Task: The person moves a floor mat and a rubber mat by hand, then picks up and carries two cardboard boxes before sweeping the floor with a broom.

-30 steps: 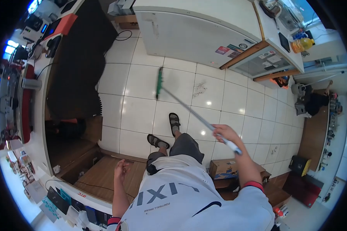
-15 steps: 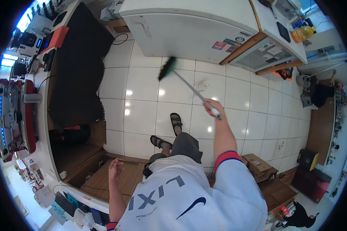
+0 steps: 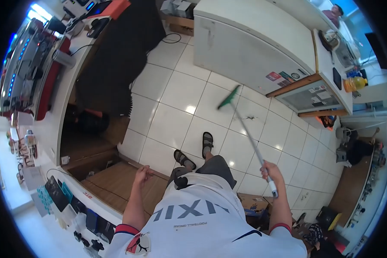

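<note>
A broom with a green head (image 3: 229, 98) and a grey pole rests on the white tiled floor, near the foot of the white freezer. My right hand (image 3: 271, 170) is wrapped round the pole close to its white end. Dark debris (image 3: 250, 117) lies on the tiles just right of the broom head. My left hand (image 3: 144, 175) hangs in the air above the wooden boards by the counter, away from the broom. Its fingers are partly curled, and whether they hold anything is too small to tell.
The white freezer (image 3: 253, 47) stands ahead, with a glass-fronted cabinet (image 3: 311, 96) to its right. A dark cloth (image 3: 112, 60) hangs from the left counter (image 3: 51, 146). Cardboard boxes (image 3: 252, 202) sit beside me at right. A person (image 3: 332, 15) is visible at top right.
My right hand has drawn the broom back towards me and to the right, and its head has turned. My left hand has moved up and right. The whole view has rotated.
</note>
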The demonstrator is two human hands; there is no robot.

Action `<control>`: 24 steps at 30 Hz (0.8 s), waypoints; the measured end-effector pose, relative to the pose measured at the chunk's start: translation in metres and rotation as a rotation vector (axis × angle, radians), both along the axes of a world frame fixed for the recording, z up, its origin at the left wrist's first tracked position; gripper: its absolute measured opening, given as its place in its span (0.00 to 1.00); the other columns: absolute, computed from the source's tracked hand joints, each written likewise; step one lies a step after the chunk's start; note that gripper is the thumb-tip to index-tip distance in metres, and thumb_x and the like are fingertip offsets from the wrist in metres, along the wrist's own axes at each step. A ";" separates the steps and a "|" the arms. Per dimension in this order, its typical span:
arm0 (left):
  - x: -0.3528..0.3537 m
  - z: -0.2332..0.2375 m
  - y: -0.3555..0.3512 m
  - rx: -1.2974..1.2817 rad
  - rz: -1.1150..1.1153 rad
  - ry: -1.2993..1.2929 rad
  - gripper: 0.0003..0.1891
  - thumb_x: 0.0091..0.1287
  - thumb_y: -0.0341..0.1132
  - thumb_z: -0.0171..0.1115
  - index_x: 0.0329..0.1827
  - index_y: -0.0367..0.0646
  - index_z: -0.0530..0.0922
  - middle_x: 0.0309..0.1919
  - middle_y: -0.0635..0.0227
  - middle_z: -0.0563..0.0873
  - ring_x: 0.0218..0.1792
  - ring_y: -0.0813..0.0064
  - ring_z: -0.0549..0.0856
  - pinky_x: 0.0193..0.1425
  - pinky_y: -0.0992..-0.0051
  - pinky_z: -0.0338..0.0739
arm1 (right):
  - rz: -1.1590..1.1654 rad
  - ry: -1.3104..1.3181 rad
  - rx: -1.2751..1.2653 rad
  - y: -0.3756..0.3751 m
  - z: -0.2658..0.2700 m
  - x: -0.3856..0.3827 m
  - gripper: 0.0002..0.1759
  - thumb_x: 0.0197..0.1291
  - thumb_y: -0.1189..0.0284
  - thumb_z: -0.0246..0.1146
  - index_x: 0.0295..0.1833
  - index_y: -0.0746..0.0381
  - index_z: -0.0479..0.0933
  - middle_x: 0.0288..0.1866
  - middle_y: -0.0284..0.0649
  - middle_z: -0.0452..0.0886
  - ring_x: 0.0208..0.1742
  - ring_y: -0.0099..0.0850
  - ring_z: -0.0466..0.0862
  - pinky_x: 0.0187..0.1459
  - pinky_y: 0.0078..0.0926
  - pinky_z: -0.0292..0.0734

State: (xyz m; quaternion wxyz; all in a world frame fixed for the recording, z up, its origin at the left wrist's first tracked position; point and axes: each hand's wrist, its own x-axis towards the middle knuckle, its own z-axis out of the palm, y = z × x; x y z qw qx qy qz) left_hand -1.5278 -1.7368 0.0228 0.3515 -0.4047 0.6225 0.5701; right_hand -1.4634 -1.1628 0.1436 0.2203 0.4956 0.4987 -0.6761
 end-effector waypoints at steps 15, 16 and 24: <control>0.018 -0.021 -0.054 0.030 0.050 0.090 0.15 0.64 0.42 0.51 0.50 0.45 0.68 0.34 0.64 0.79 0.20 0.81 0.72 0.30 0.75 0.77 | 0.563 0.033 -0.349 -0.209 -0.118 -0.086 0.09 0.56 0.70 0.53 0.28 0.63 0.72 0.16 0.32 0.69 0.11 0.19 0.66 0.12 0.16 0.59; 0.023 -0.030 -0.057 0.036 0.092 0.090 0.16 0.64 0.42 0.51 0.51 0.45 0.68 0.35 0.62 0.80 0.22 0.80 0.73 0.28 0.74 0.77 | 0.537 -0.004 -0.300 -0.180 -0.109 -0.077 0.12 0.56 0.67 0.54 0.27 0.64 0.72 0.15 0.31 0.69 0.10 0.19 0.65 0.11 0.16 0.59; 0.084 -0.090 -0.074 -0.043 0.147 0.103 0.09 0.62 0.36 0.53 0.38 0.39 0.74 0.26 0.67 0.77 0.23 0.77 0.77 0.29 0.73 0.79 | 0.496 -0.057 0.051 -0.058 -0.032 -0.030 0.08 0.55 0.74 0.52 0.26 0.66 0.68 0.16 0.35 0.68 0.11 0.20 0.64 0.11 0.17 0.60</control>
